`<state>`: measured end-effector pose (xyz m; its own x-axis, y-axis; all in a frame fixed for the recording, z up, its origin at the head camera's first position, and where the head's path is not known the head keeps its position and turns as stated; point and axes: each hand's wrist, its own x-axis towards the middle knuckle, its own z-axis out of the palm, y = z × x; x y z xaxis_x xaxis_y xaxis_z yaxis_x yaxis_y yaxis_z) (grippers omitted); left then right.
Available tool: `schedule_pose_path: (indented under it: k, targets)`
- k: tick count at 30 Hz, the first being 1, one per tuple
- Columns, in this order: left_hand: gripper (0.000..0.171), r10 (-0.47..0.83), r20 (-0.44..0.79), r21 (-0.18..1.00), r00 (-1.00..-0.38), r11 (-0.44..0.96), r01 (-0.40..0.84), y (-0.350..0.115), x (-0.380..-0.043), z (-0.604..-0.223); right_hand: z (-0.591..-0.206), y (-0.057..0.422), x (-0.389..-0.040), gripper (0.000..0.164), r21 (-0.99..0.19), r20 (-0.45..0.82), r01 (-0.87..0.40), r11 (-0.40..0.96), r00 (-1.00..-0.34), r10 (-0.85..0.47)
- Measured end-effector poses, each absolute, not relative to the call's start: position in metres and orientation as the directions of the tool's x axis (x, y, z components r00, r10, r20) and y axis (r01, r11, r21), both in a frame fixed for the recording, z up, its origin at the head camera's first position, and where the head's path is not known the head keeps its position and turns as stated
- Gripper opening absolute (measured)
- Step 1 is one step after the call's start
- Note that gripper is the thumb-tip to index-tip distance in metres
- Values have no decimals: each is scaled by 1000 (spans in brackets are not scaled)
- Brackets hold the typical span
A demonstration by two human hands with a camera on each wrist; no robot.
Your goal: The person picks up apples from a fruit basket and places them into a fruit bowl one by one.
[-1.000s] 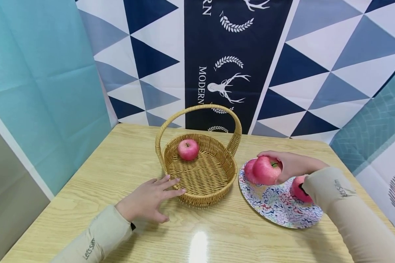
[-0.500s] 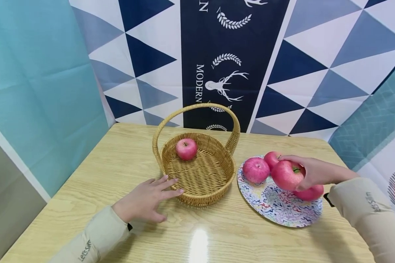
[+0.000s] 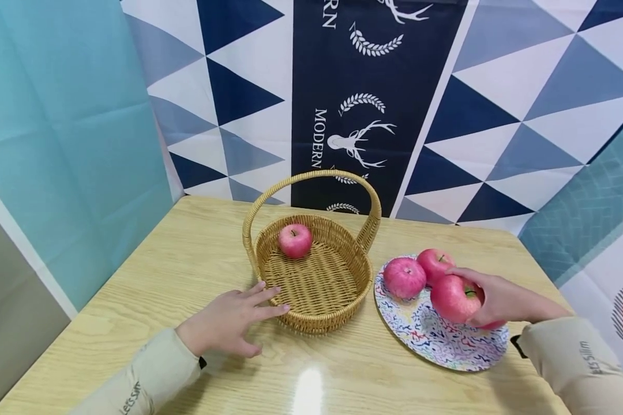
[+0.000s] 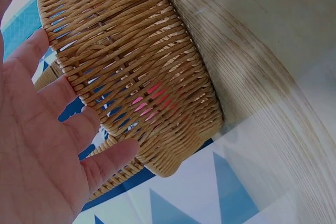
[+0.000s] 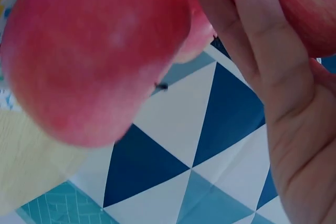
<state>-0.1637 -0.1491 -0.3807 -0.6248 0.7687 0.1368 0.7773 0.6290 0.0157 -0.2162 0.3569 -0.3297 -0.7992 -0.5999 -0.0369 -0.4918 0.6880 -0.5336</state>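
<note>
My right hand (image 3: 506,300) grips a red apple (image 3: 453,298) from its right side, close over the patterned plate (image 3: 436,347). Two more apples, one at the left (image 3: 404,278) and one at the back (image 3: 435,263), sit on that plate. Another apple (image 5: 94,61) looms large in the right wrist view; from the head it is mostly hidden behind the held one. My left hand (image 3: 225,321) has its fingers spread, fingertips at the near left rim of the wicker basket (image 3: 319,324). Inside the basket, toward the back left, lies one apple (image 3: 295,241).
The basket's tall arched handle (image 3: 314,176) rises over it. Behind the wooden table (image 3: 187,253) hangs a cloth with triangles and a deer print (image 3: 358,141). A teal cloth (image 3: 72,127) borders the left side.
My right hand has carried the apple to the right over the plate, then slightly lower, uncovering the apples at the plate's left and back. The left hand keeps its place at the basket.
</note>
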Motion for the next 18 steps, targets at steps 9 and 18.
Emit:
schedule_pose_path:
  k: [9,18]
  targets:
    - [76,765,165,16,-622,629,778,-149,-163,-383,-339,341,-218,89,-568,-129,-432,700,-794,-595]
    - [74,770,173,17,-614,621,783,-148,-164,-384,-346,336,-222,82,-467,-139,-483,740,-787,-601]
